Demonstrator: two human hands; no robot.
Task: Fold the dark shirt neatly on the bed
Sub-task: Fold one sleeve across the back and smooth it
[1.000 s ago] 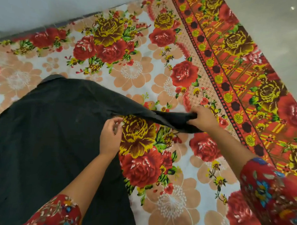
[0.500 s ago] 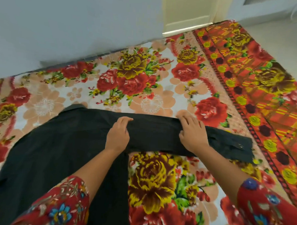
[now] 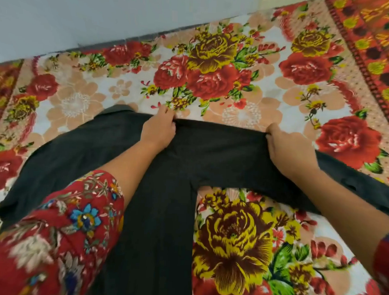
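Your left fingers (image 3: 167, 115) are bunching together on the far edge of the dark shirt (image 3: 78, 156), about where the shoulder meets the arm. Your right fingers (image 3: 272, 131) are curling over that same edge further out along the sleeve (image 3: 228, 155), so the left hand (image 3: 159, 130) and the right hand (image 3: 286, 150) are both pinching cloth rather than lying flat on it. The shirt is lying spread on the bed (image 3: 241, 113), its body running toward you and to the left, the sleeve stretching out to the right. You seem to be setting up the sleeve fold, and it will probably go best if the left hand is acting as the hinge while the right is carrying the sleeve across the body. Hold the edge between your hands taut so no slack is creeping into the crease. Try laying the sleeve down straight instead of dropping it, and smooth outward from the hinge afterwards. Some things are escaping the view. The cuff end is running under your right forearm and off the right edge, the hem is cut off at the bottom, and your own patterned sleeve (image 3: 60, 231) is covering much of the near left side. Only a sliver of the collar (image 3: 121, 108) is showing, so I cannot tell which face is up.
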